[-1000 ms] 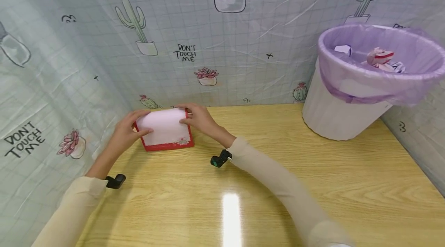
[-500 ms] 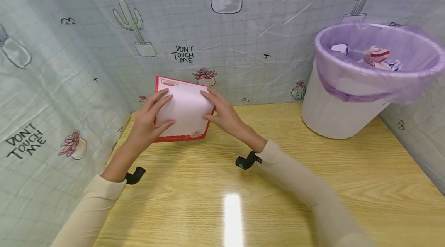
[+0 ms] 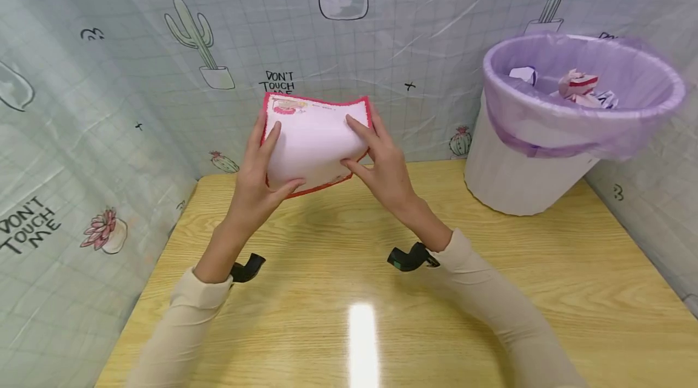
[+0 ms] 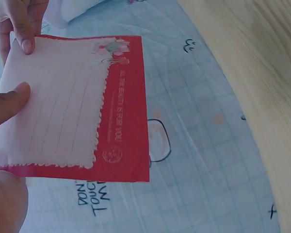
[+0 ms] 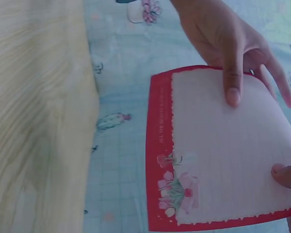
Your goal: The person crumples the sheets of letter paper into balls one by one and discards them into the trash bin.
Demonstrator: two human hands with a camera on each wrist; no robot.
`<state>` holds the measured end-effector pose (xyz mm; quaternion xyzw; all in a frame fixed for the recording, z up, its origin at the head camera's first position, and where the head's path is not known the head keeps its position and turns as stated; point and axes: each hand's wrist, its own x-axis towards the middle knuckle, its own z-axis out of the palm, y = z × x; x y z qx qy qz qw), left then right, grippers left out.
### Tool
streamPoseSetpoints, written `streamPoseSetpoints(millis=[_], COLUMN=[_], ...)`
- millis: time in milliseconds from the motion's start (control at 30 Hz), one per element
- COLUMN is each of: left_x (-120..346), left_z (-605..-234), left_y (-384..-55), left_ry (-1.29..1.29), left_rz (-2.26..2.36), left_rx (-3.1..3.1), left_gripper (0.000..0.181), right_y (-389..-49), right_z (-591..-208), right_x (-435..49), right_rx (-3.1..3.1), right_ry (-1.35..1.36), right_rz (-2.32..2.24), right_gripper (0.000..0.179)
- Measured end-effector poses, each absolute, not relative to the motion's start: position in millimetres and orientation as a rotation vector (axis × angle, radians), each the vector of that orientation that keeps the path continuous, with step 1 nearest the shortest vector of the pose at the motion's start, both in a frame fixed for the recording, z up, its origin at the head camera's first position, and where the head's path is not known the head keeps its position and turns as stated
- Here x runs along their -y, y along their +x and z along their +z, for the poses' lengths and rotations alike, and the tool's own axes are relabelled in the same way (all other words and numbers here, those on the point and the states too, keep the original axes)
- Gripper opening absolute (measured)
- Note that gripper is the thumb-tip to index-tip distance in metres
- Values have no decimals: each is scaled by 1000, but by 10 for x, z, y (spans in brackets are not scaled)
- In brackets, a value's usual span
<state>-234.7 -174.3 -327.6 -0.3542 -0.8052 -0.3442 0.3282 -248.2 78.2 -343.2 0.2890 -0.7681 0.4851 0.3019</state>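
A sheet of lined letter paper with a red border and printed flowers is held up above the table, bowed slightly across its middle. My left hand grips its left edge, thumb on the front face and some fingers behind. At the opposite edge my right hand pinches the sheet, with its thumb and a finger on the front. Both thumbs press the paper in the left wrist view. Red margin and pink flowers show on the letter paper in the right wrist view. The paper's back is hidden.
A white bin lined with a purple bag stands at the right, with crumpled paper inside. Patterned sheeting covers the walls behind and to the left of the wooden table.
Both hands have raised the letter paper off the table's far left and brought it right and closer. It has tilted up to face me, showing its upper edge.
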Motion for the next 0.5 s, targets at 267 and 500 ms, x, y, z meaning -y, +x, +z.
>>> streamPoseSetpoints(millis=[267, 500], left_x=[1511, 1320], left_z=[-3235, -3200], left_y=[-2383, -2442], left_ry=[-883, -863], left_rz=[-1031, -1167], left_rx=[2018, 1907], left_gripper=[94, 82], right_y=[-2458, -2385], right_z=[-3346, -3239], right_x=[-972, -1097], right_rx=[2052, 1895], right_ry=[792, 831], right_rz=[1228, 1123], right_gripper=[76, 72])
